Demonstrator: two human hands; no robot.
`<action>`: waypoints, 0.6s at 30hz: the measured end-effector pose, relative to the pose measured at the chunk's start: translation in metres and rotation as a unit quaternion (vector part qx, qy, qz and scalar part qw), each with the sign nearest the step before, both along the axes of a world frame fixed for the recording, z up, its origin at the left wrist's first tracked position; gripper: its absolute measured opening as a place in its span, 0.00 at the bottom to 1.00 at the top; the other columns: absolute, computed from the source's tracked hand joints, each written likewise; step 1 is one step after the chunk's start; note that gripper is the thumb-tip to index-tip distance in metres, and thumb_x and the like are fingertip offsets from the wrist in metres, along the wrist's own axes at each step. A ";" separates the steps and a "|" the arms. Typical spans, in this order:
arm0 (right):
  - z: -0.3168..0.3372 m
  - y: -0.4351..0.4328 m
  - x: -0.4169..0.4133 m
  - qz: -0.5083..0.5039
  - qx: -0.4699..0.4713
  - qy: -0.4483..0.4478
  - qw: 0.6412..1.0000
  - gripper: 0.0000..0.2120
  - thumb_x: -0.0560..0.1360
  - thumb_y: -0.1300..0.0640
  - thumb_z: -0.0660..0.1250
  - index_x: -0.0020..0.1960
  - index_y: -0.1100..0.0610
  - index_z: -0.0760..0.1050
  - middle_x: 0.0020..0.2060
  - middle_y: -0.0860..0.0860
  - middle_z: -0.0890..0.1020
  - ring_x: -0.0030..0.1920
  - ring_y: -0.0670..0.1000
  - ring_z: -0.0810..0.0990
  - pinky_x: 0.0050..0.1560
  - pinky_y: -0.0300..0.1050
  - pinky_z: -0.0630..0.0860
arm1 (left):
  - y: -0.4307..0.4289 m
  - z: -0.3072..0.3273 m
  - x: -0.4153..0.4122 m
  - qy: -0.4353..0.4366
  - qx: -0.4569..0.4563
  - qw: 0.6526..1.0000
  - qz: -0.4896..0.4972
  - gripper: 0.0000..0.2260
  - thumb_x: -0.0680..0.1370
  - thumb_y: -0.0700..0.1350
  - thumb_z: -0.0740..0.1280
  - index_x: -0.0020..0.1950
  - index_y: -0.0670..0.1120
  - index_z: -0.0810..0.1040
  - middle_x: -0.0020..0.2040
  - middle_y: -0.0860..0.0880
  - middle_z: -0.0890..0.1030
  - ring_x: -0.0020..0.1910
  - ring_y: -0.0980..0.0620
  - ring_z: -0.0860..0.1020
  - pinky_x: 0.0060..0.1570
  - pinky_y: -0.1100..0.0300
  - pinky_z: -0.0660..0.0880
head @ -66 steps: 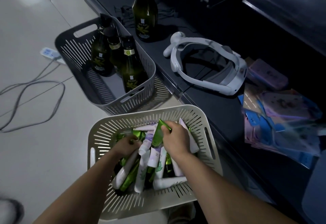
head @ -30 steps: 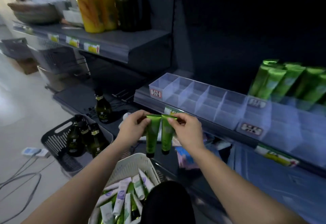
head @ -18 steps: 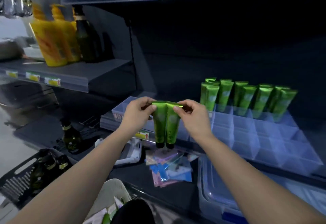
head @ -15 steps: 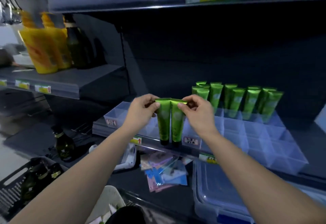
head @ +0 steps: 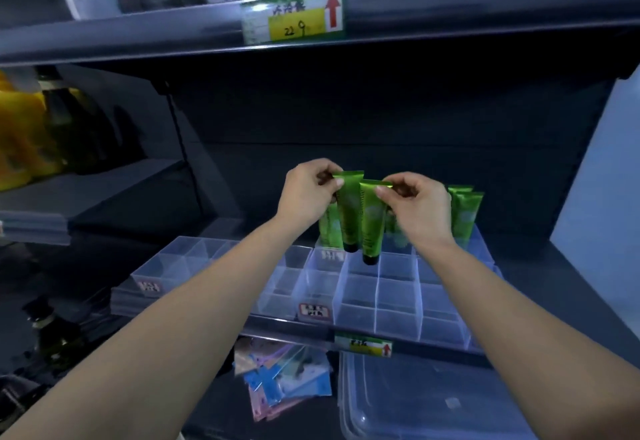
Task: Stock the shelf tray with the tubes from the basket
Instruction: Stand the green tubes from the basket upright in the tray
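Left hand [head: 304, 194] pinches the flat crimped top of a glossy green plastic squeeze tube with a dark cap [head: 349, 211], thumb and forefinger on the seal, other fingers curled behind. Right hand [head: 415, 207] pinches a second green tube [head: 372, 228] the same way, and that one hangs slightly lower. Both tubes hang cap-down, side by side, touching or nearly so, over the clear plastic divided shelf tray [head: 398, 322]. Their caps are just above the cells right in front of the back row; can't tell if either cap touches a wall. The back row of stocked green tubes [head: 465, 213] stands upright, partly hidden behind the hands. Many front and left cells hold no tubes. Basket not in view. Step, as I read it: lowering this pair into free cells, with the task well short of done. Handling guess: the tubes are light and soft-walled with a slick skin. The body dents if squeezed, so the crimp is the stiff, safe place to hold, and it keeps the cap pointing down. The cells are narrow with thin dividers, so a swinging cap could catch an edge or tip a neighbour, and a tube may lean once released. Below the shelf edge are a green-and-yellow price label [head: 363, 347], loose blue and pink plastic packets [head: 284, 380] and a clear plastic lidded box [head: 426, 401].
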State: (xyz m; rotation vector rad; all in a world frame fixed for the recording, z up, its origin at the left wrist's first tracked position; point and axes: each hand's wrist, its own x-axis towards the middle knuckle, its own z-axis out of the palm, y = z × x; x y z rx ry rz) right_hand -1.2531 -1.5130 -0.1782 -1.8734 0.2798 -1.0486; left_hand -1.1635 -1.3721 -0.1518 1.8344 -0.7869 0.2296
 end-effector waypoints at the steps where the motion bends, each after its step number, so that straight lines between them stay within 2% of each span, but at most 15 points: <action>1: 0.000 -0.006 0.000 -0.006 0.004 0.001 1.000 0.06 0.70 0.56 0.75 0.41 0.47 0.79 0.33 0.43 0.80 0.35 0.47 0.78 0.45 0.49 0.80 | -0.008 0.001 0.003 -0.004 0.005 1.000 0.000 0.07 0.76 0.36 0.68 0.43 0.47 0.78 0.36 0.51 0.77 0.40 0.50 0.80 0.41 0.60 0.81; 5: -0.001 -0.023 0.006 -0.010 0.031 0.002 0.999 0.04 0.71 0.58 0.74 0.45 0.53 0.83 0.36 0.45 0.82 0.40 0.50 0.82 0.47 0.53 0.81 | -0.033 0.001 0.016 -0.029 0.044 0.999 0.014 0.05 0.74 0.37 0.70 0.43 0.47 0.80 0.37 0.50 0.79 0.41 0.45 0.82 0.46 0.51 0.81; 10: -0.010 -0.036 0.016 -0.005 0.059 0.006 0.998 0.04 0.71 0.58 0.73 0.46 0.55 0.83 0.40 0.48 0.84 0.42 0.49 0.83 0.49 0.52 0.81 | -0.056 -0.006 0.029 -0.083 0.126 0.988 0.046 0.05 0.74 0.40 0.71 0.49 0.43 0.83 0.45 0.51 0.79 0.44 0.55 0.77 0.49 0.65 0.73; 18: -0.025 -0.042 0.036 -0.004 0.067 0.018 0.998 0.02 0.71 0.57 0.73 0.44 0.53 0.84 0.38 0.48 0.84 0.40 0.52 0.83 0.47 0.54 0.80 | -0.069 -0.018 0.045 -0.032 0.204 0.977 0.053 0.04 0.74 0.40 0.71 0.47 0.46 0.83 0.47 0.50 0.84 0.50 0.52 0.80 0.55 0.58 0.75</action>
